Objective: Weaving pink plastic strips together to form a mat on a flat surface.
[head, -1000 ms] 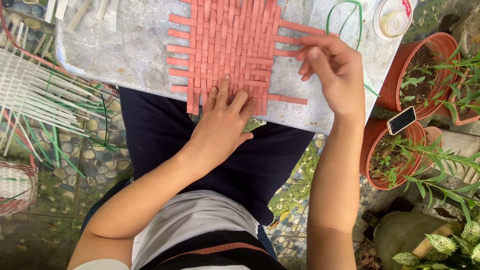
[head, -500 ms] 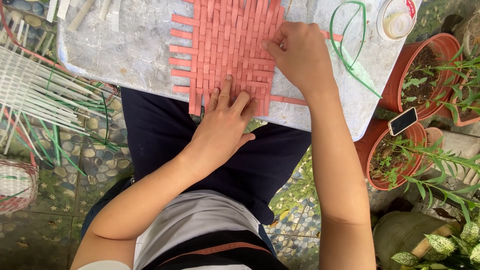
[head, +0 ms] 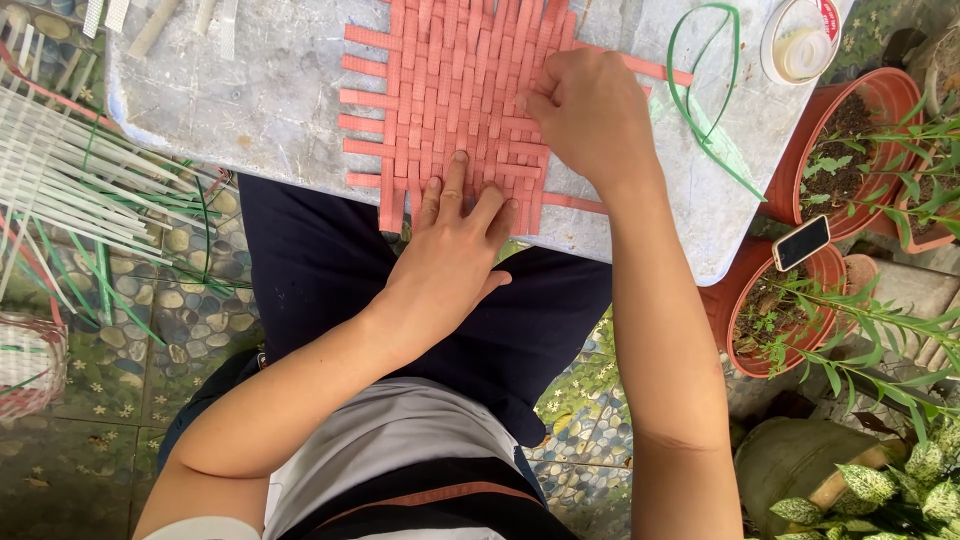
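Bare forearms, both hands (head: 455, 250) (head: 590, 120) without rings or gloves. Dark navy trousers (head: 330, 270) over the lap. Pale grey top (head: 400, 450) with a reddish-brown band at the hem.

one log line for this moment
left hand: flat on woven mat | right hand: pinching mat strip | mat: on board

The top of the woven mat (head: 455, 95) runs past the upper edge. The right hand (head: 590, 115) covers part of its right side and hides its own fingertips. The round tub (head: 800, 40) is cut off at the top
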